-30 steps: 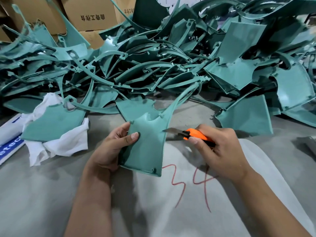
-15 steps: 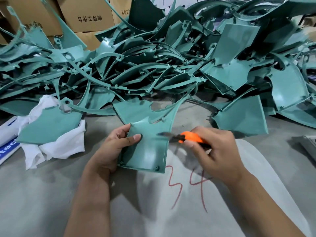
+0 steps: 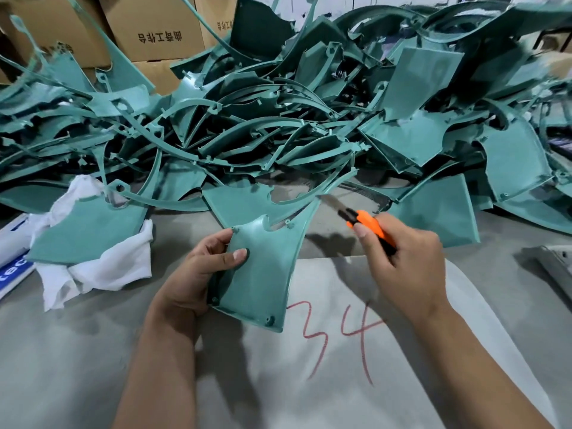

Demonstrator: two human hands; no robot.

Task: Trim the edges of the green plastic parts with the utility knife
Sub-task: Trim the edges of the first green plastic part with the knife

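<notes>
My left hand (image 3: 198, 274) grips a green plastic part (image 3: 263, 274) by its left edge, thumb on its face, and holds it tilted above the grey table. The part has a flat panel and a long thin arm curving up to the right. My right hand (image 3: 405, 267) grips an orange utility knife (image 3: 368, 226). Its blade (image 3: 332, 202) is out and its tip lies at the outer right edge of the part's arm, high up.
A big heap of green plastic parts (image 3: 309, 119) fills the far half of the table. A white cloth (image 3: 93, 261) lies at the left under one part. Cardboard boxes (image 3: 154, 29) stand behind. A pale sheet (image 3: 356, 366) marked with red figures covers the table under my hands.
The knife has run up along the part's right edge, from the middle of the panel to the thin arm. My left hand keeps the same hold on the part.
</notes>
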